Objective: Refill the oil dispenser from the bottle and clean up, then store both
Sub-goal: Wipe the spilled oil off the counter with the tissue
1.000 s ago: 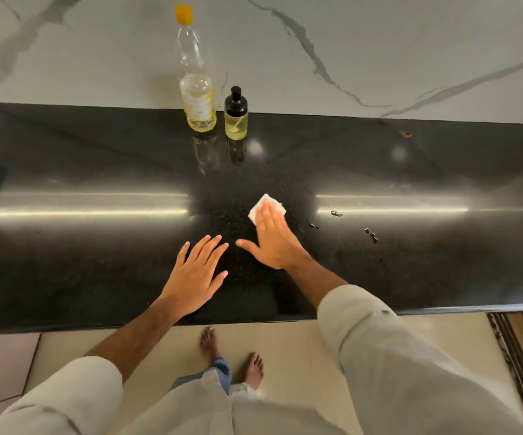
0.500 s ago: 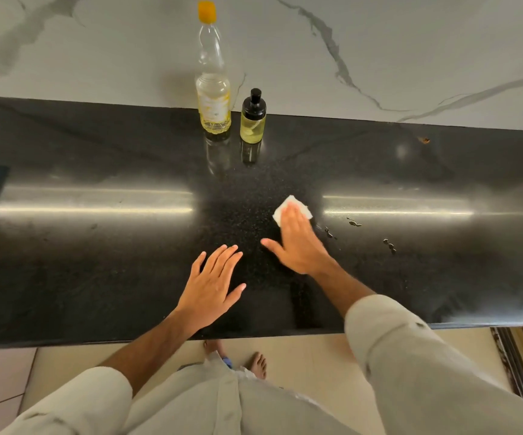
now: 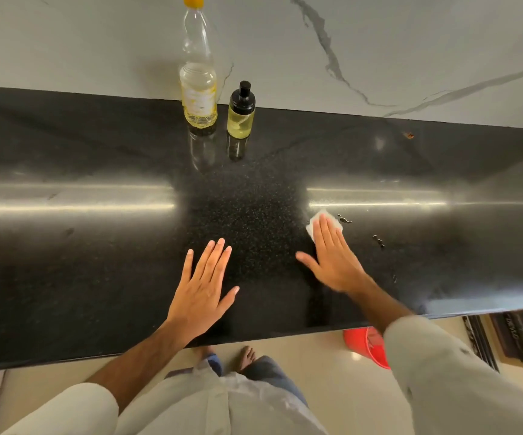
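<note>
A tall clear oil bottle (image 3: 198,89) with a yellow cap stands at the back of the black counter (image 3: 97,262), against the marble wall. Right beside it stands the small oil dispenser (image 3: 240,116), black-capped and holding yellow oil. My right hand (image 3: 332,259) lies flat on a folded white tissue (image 3: 313,222), pressing it onto the counter; only the tissue's far edge shows past my fingertips. Small oil drops (image 3: 345,220) sit just right of the tissue, with more drops (image 3: 378,241) further right. My left hand (image 3: 205,287) rests flat on the counter, fingers spread, holding nothing.
The marble wall (image 3: 379,51) rises behind the counter. A red bucket (image 3: 367,343) stands on the floor under the counter's front edge at the right, next to a dark mat (image 3: 520,337). My feet (image 3: 241,356) are close to the counter.
My right hand has slid the tissue to the right across the counter, up to the nearest oil drops. My left hand stayed flat in place. Bottle and dispenser have not moved.
</note>
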